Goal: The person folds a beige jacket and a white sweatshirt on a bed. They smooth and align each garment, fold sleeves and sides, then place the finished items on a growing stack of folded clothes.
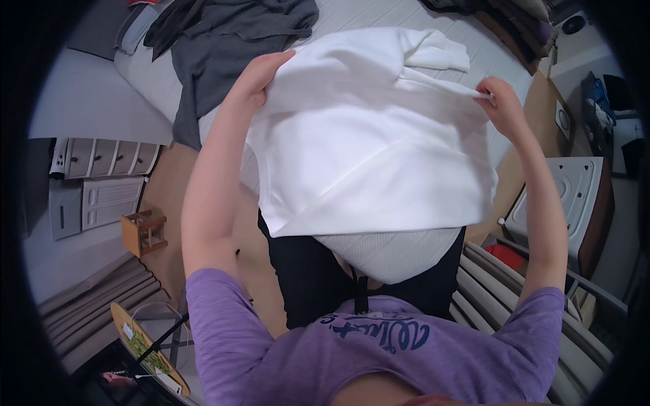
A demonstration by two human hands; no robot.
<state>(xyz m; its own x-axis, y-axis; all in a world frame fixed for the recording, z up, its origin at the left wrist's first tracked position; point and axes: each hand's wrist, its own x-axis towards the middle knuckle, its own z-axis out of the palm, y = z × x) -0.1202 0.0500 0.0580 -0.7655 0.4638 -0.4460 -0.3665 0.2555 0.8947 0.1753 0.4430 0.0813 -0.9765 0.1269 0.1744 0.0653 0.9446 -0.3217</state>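
A white sweatshirt-like garment (pixel 365 152) is spread in front of me over the edge of the bed. My left hand (pixel 266 73) grips its upper left edge, with the fingers partly hidden behind the cloth. At the upper right edge, my right hand (pixel 497 101) pinches the fabric between thumb and fingers. One sleeve (pixel 442 51) lies beyond the top edge, bent to the right. The lower hem hangs just above my black trousers (pixel 304 284). Folds run across the middle of the garment.
Grey clothing (pixel 218 56) lies on the bed (pixel 355 15) at the far left, with more dark clothes (pixel 492 20) at the far right. A small wooden stool (pixel 143 233) stands on the floor to the left. Pleated curtains (pixel 533 304) hang near my right elbow.
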